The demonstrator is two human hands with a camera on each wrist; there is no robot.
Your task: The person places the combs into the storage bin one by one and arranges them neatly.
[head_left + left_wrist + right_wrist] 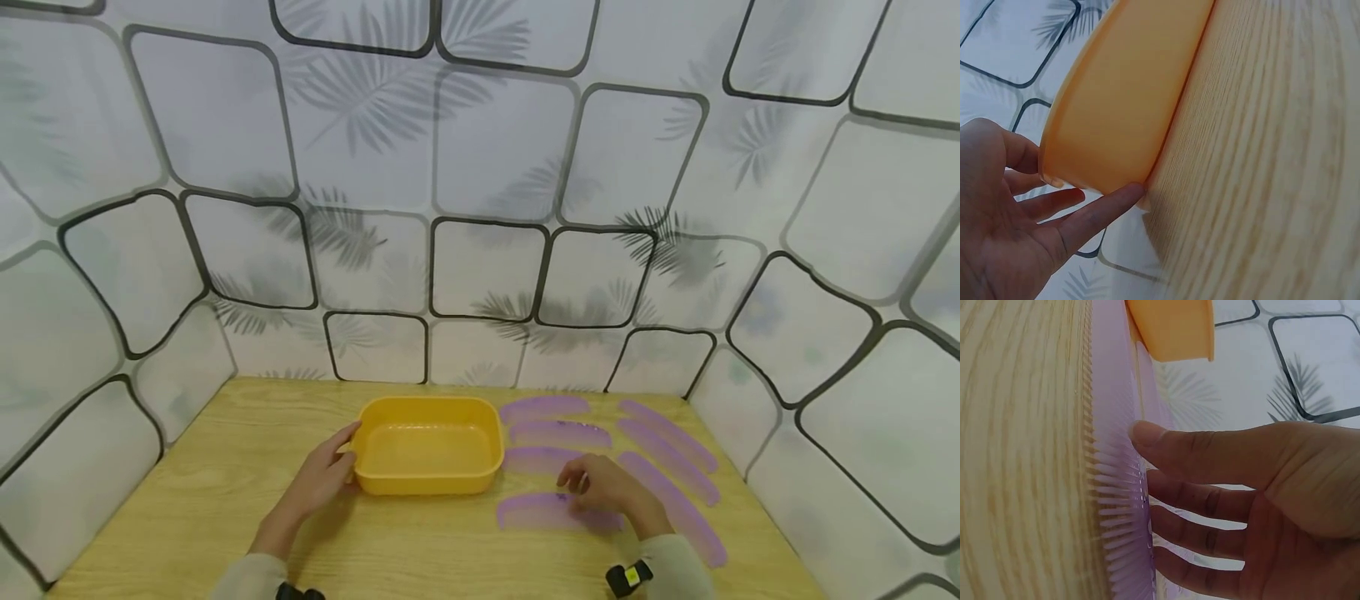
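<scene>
A yellow plastic basin (429, 484) stands on the wooden table. My left hand (324, 477) holds its left end. In the left wrist view, one finger of that hand (1013, 215) reaches along the basin's end to its bottom edge, while other digits meet the rim. My right hand (609, 492) is over the nearest purple comb (525, 510), which lies with its teeth toward me. In the right wrist view, the thumb (1147, 434) overlaps this comb and the bent fingertips are right at its back edge.
Behind that comb, further purple combs (545, 407) lie in a column beside the basin. Several longer purple combs (678, 504) slant across the table's right side. Patterned cloth walls (480, 275) enclose the table (420, 550) at the back and both sides.
</scene>
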